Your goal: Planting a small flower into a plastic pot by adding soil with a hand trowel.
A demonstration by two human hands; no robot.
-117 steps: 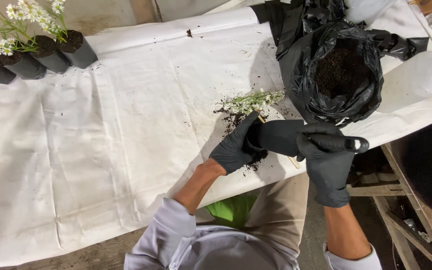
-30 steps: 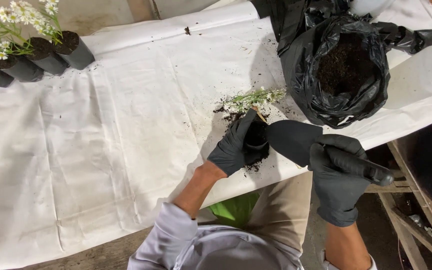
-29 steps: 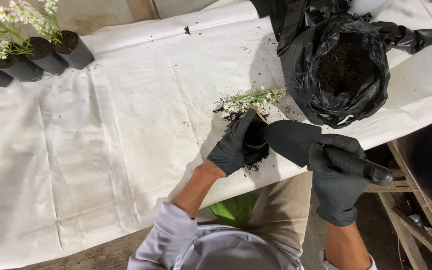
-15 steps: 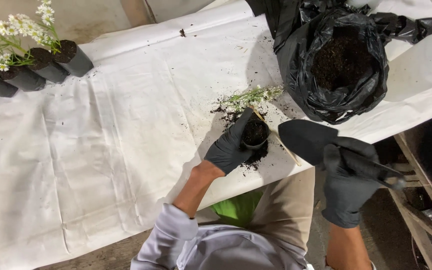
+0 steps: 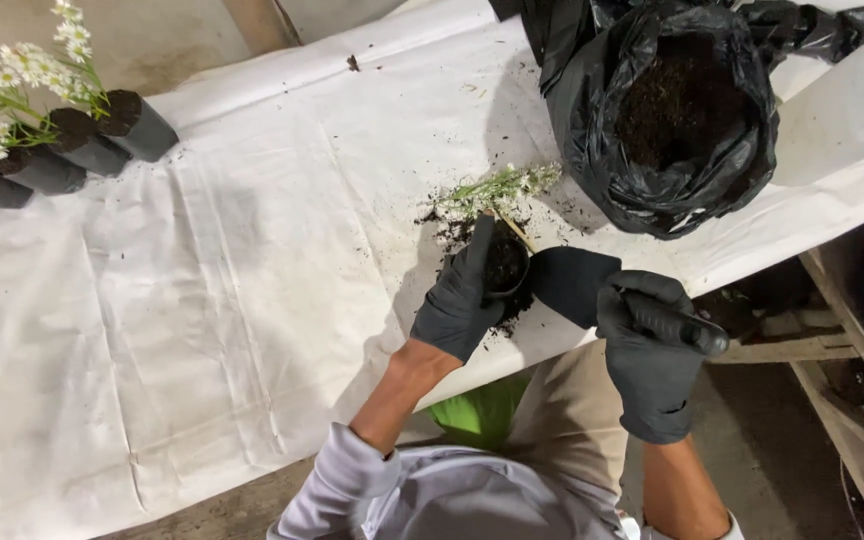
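My left hand (image 5: 460,300), in a black glove, wraps around a small black pot (image 5: 505,266) half full of dark soil, fingers curled about its left side and holding it close to the near edge of the bench (image 5: 202,300). My right hand (image 5: 652,345), also gloved, is closed tight around the handle of a black trowel (image 5: 574,283), whose blade tips against the pot's right rim. That hand hangs just off the near edge, over my lap.

Loose soil lies scattered around the pot, and a small flowering sprig (image 5: 497,190) lies flat just beyond it, with a thin wooden stick (image 5: 515,230) showing between sprig and pot. Toward the far right corner, a black bag of soil (image 5: 667,110) stands open, near the sprig and leaving only a narrow lane between them.

To the left, the white cloth runs wide and bare from the pot to the left edge. At the far left corner, a row of dark pots with white flowers (image 5: 72,150) sits well apart from my hands. A wooden frame (image 5: 832,400) stands below the right edge.
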